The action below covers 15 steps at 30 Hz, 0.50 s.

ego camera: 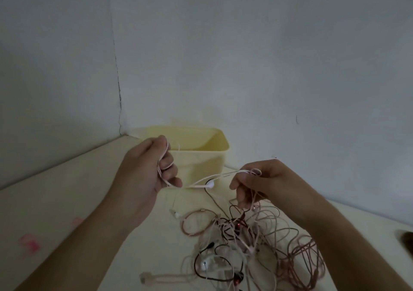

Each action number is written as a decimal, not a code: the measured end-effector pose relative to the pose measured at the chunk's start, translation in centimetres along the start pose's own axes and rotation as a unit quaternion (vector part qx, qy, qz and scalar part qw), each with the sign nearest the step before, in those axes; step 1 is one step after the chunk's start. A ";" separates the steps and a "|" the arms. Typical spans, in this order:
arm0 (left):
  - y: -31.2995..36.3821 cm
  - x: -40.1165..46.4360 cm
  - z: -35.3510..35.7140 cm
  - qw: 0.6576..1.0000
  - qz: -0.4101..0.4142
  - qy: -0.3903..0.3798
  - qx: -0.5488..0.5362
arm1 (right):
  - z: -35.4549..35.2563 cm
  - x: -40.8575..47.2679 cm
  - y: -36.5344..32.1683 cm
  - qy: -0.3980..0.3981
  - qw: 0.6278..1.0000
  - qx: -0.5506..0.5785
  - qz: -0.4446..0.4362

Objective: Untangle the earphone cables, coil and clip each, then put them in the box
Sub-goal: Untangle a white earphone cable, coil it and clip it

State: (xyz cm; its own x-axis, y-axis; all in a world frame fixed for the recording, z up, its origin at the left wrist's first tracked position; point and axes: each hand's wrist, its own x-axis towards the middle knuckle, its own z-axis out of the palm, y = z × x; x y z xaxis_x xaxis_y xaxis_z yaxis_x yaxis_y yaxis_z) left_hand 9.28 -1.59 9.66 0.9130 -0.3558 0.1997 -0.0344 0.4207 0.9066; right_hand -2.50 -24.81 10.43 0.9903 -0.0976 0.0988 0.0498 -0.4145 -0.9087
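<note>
My left hand [154,165] is raised in front of the yellow box [201,147], its fingers curled round loops of a pale pink earphone cable [214,176]. That cable runs rightward to my right hand [257,183], which pinches it between thumb and fingers above the pile. A white earbud [210,185] hangs on the stretch between the hands. Below my right hand lies a tangled heap of pink, white and black earphone cables [245,241] on the table.
The open yellow box stands in the corner where two grey walls meet. A coiled pale cable with a plug [156,278] lies at the table's front. Pink smudges [31,245] mark the table on the left. A dark object [405,239] shows at the right edge.
</note>
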 end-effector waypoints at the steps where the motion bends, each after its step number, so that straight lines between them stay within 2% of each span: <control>1: -0.6 0.0 0.0 1.000 -0.009 0.005 0.017 | 0.1 0.0 0.1 -0.002 0.999 0.036 0.000; 5: -2.7 -0.4 0.1 0.998 -0.053 -0.010 0.040 | 0.9 0.4 0.4 -0.015 0.982 0.186 0.020; 8: -4.1 -0.7 -0.5 0.990 -0.099 -0.074 0.065 | 1.5 0.7 0.6 -0.022 0.972 0.235 0.015; 10: -4.9 -1.0 -0.9 0.973 -0.094 -0.114 0.177 | 1.7 0.8 0.6 -0.013 0.966 0.257 0.016; 12: -5.4 -1.4 -1.3 0.936 -0.077 -0.151 0.307 | 1.9 1.0 0.6 0.000 0.961 0.274 0.030; 14: -5.9 -1.7 -1.3 0.912 -0.060 -0.200 0.354 | 2.3 1.2 0.7 0.018 0.960 0.275 0.045; 15: -6.1 -1.8 -1.3 0.910 -0.054 -0.222 0.347 | 2.5 1.3 0.8 0.031 0.961 0.272 0.050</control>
State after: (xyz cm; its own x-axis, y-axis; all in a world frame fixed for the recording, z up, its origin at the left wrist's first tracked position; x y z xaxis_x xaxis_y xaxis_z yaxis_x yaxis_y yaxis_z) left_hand 8.37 -2.40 3.30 0.6778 -0.7300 0.0872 -0.3435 -0.2095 0.9155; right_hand -0.82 -23.03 8.79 0.9849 -0.1728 0.0080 0.0311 0.1318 -0.9908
